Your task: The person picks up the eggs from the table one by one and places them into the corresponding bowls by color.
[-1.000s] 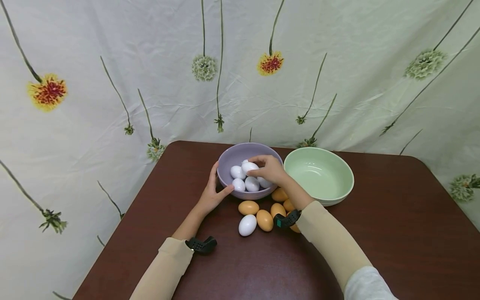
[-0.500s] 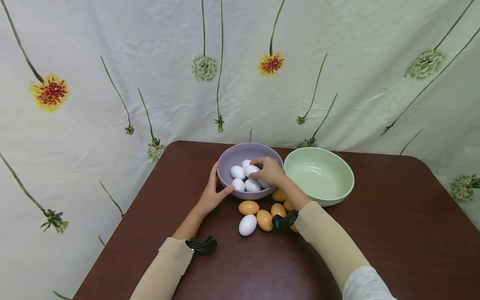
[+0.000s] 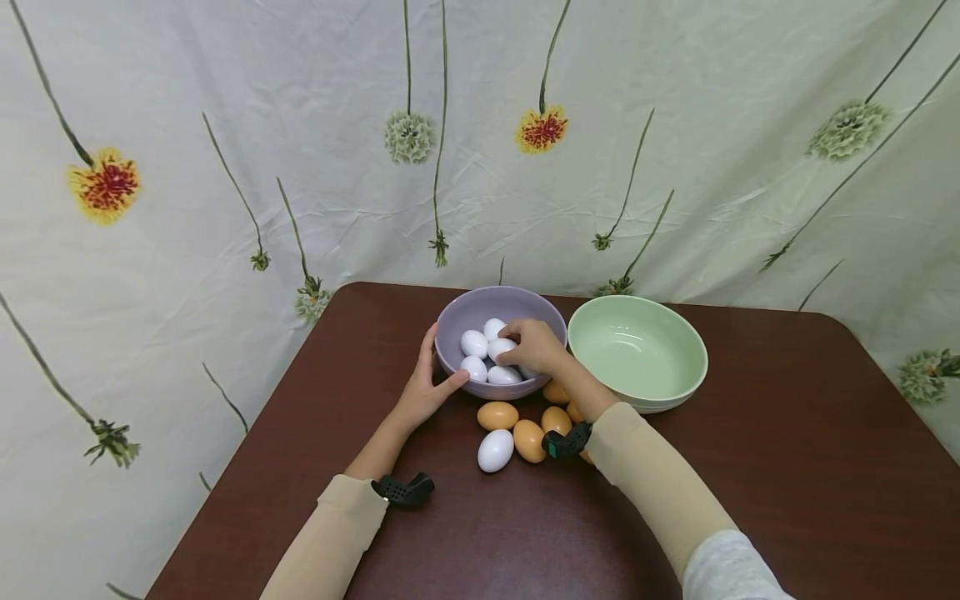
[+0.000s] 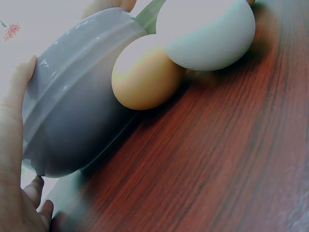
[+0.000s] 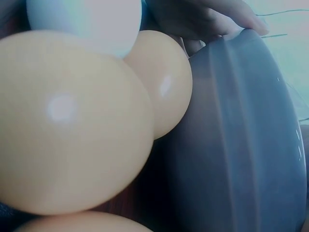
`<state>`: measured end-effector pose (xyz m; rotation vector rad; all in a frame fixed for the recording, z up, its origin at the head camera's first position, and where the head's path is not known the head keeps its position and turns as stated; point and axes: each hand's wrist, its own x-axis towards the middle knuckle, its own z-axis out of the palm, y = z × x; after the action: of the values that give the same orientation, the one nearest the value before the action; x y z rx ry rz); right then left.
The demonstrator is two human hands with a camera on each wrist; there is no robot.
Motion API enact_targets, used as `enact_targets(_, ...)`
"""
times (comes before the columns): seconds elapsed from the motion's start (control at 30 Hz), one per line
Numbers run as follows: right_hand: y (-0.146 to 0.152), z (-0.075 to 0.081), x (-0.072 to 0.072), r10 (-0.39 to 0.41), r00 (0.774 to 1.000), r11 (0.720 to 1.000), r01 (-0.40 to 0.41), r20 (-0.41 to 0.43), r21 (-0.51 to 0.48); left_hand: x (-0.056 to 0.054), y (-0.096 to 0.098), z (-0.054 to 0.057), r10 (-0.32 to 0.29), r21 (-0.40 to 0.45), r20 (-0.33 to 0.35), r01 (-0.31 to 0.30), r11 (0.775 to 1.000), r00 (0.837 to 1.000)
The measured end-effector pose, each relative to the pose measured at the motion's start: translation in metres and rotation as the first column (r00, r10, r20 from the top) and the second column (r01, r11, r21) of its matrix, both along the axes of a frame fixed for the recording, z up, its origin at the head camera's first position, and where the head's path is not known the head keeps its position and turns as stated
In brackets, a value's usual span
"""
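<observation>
A purple bowl (image 3: 468, 308) holding several white eggs (image 3: 474, 344) stands at the back of the table. My left hand (image 3: 422, 393) holds its left side, thumb at the near rim and fingers spread along the wall. In the left wrist view the thumb (image 4: 21, 84) reaches the rim, with fingertips low by the base. My right hand (image 3: 538, 343) is inside the bowl and pinches a white egg (image 3: 500, 349) between thumb and fingers, down among the others. Part of the bowl's right side is hidden behind that hand.
Several brown eggs (image 3: 529, 441) and one white egg (image 3: 496, 451) lie on the table (image 3: 480, 533) in front of the bowl, some partly under my right forearm. A green bowl (image 3: 637, 346) stands close on the right. Behind hangs a flowered cloth (image 3: 337, 167).
My right hand has lowered the white egg among the others in the purple bowl, and those have shifted a little. My left hand has stayed in place.
</observation>
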<state>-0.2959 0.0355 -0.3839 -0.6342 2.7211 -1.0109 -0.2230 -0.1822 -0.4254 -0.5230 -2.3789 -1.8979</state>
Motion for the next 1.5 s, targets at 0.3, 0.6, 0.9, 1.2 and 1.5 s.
enact_targets(0.3,-0.004,0.001,0.001,0.001,1.000,0.997,-0.001,-0.003,0.083,-0.001,0.000,-0.001,0.002,-0.006,-0.007,-0.002,1.000,1.000)
enact_targets(0.6,-0.007,0.001,0.000,-0.001,1.000,0.992,-0.001,0.020,0.128,0.000,0.000,0.000,0.007,-0.010,0.003,-0.007,1.000,1.000)
enact_targets(0.9,-0.009,0.002,0.001,-0.003,1.000,0.992,0.001,0.014,0.128,0.001,0.000,0.000,0.009,-0.012,0.008,-0.009,1.000,1.000)
enact_targets(1.2,-0.005,0.000,0.009,-0.083,0.995,0.995,0.080,-0.052,-0.064,0.000,-0.001,0.000,0.007,-0.008,0.001,-0.007,1.000,1.000)
enact_targets(1.5,0.004,-0.003,0.022,-0.057,0.997,0.937,0.033,-0.058,-0.348,0.000,0.000,0.000,0.002,-0.009,-0.008,-0.002,1.000,1.000)
